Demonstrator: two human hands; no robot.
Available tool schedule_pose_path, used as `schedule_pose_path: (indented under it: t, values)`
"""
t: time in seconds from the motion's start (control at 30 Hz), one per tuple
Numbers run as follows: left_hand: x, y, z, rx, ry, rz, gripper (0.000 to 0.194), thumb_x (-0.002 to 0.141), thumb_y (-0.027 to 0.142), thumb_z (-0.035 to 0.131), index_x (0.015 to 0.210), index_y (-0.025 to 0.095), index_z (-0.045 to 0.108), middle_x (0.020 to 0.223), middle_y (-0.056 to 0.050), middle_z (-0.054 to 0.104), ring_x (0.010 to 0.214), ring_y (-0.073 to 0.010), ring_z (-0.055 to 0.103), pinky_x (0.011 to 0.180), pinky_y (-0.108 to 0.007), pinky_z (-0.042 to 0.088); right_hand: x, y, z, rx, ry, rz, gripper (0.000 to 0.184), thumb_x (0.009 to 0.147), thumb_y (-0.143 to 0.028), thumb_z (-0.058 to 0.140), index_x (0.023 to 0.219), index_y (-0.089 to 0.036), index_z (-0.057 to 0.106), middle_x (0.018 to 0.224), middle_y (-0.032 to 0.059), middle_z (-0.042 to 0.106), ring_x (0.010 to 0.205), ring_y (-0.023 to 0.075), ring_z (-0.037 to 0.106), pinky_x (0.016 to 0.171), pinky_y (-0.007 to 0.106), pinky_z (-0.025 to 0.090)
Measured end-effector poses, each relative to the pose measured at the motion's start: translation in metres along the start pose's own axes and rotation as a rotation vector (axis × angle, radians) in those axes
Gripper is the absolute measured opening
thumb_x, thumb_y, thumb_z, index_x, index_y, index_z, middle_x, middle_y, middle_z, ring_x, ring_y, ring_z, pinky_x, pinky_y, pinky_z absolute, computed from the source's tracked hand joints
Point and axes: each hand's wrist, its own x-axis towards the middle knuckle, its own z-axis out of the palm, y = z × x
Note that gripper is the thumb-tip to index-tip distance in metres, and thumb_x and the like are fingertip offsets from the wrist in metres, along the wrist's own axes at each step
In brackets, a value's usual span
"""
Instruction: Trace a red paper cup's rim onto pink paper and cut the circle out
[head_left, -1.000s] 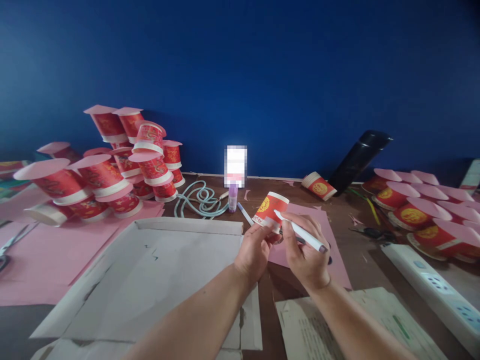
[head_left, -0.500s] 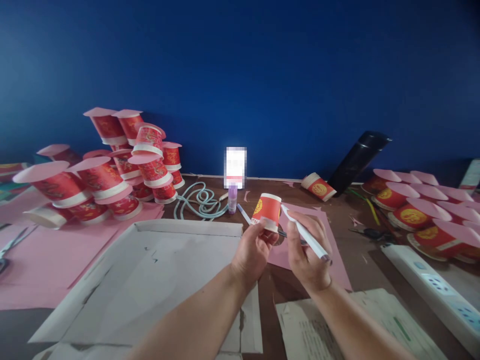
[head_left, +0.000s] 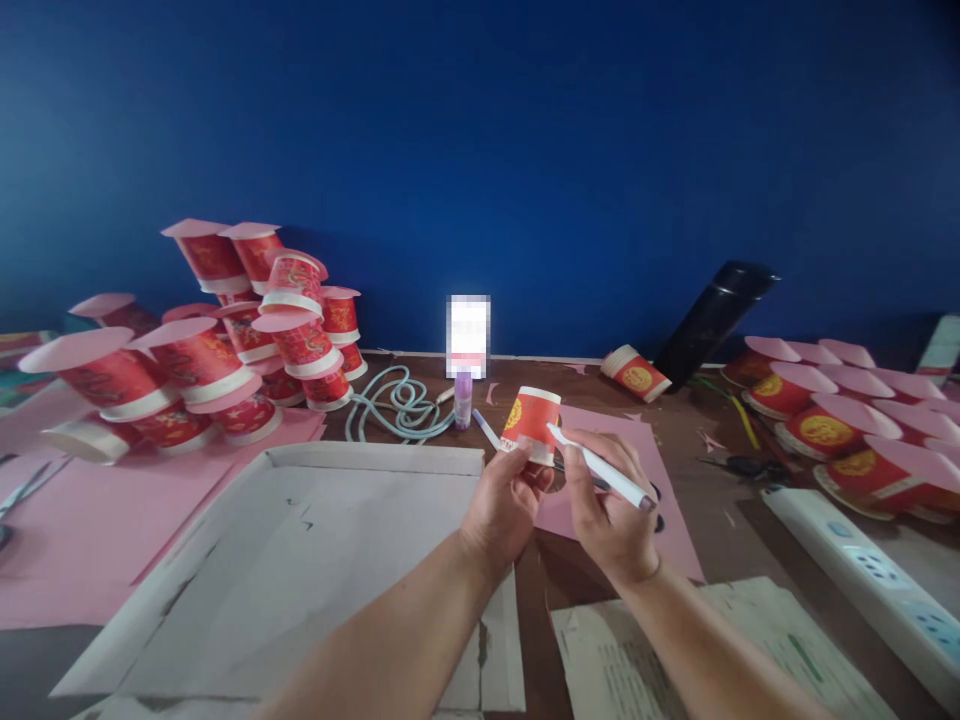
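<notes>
My left hand grips a red paper cup with a gold emblem, fingers round its lower part. In my right hand is a white marker pen, held like a writing tool. The pen's tip is at the cup's right side; whether it touches I cannot tell. Beneath the hands lies a pink paper sheet, with dark scissors partly hidden under my right hand. The pen's cap seems to lie on the table just left of the cup.
Red cups with pink paper tops are stacked at left and grouped at right. A white box lid lies left, a power strip right. Behind are a cable, a purple glue stick and a black flask.
My right hand has brought the pen slightly left and down, so its tip has gone from beside the cup's upper edge to its lower right side. The cup stays in my left hand.
</notes>
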Motion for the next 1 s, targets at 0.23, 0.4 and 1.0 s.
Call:
schedule_pose_path:
  t: [0.23, 0.4, 1.0]
  values:
    - [-0.0020, 0.0021, 0.0040, 0.017, -0.007, -0.004, 0.015, 0.077, 0.025, 0.071, 0.089, 0.016, 0.067, 0.090, -0.003, 0.068, 0.078, -0.0123, 0.057, 0.077, -0.027, 0.042, -0.0004, 0.0009, 0.0005, -0.007, 0.003, 0.003, 0.022, 0.087, -0.010, 0.058, 0.106, -0.020, 0.064, 0.090, 0.0046, 0.069, 0.082, 0.0184, 0.063, 0.079, 0.036, 0.049]
    - [-0.0017, 0.0013, 0.0035, 0.010, -0.030, 0.005, 0.014, 0.078, 0.024, 0.071, 0.088, 0.015, 0.068, 0.089, -0.004, 0.067, 0.076, -0.0119, 0.056, 0.074, -0.026, 0.042, 0.0000, 0.0000, 0.0002, -0.013, 0.006, -0.006, 0.023, 0.087, -0.010, 0.058, 0.107, -0.020, 0.063, 0.091, 0.0045, 0.070, 0.083, 0.0181, 0.064, 0.079, 0.036, 0.049]
    - [0.0005, 0.0005, 0.0001, -0.003, -0.020, -0.002, 0.014, 0.077, 0.025, 0.071, 0.087, 0.016, 0.068, 0.089, -0.003, 0.066, 0.076, -0.0116, 0.056, 0.073, -0.026, 0.042, -0.0009, 0.0008, 0.0004, -0.004, 0.007, -0.013, 0.023, 0.087, -0.010, 0.058, 0.107, -0.018, 0.063, 0.092, 0.0062, 0.069, 0.084, 0.0192, 0.063, 0.080, 0.037, 0.049]
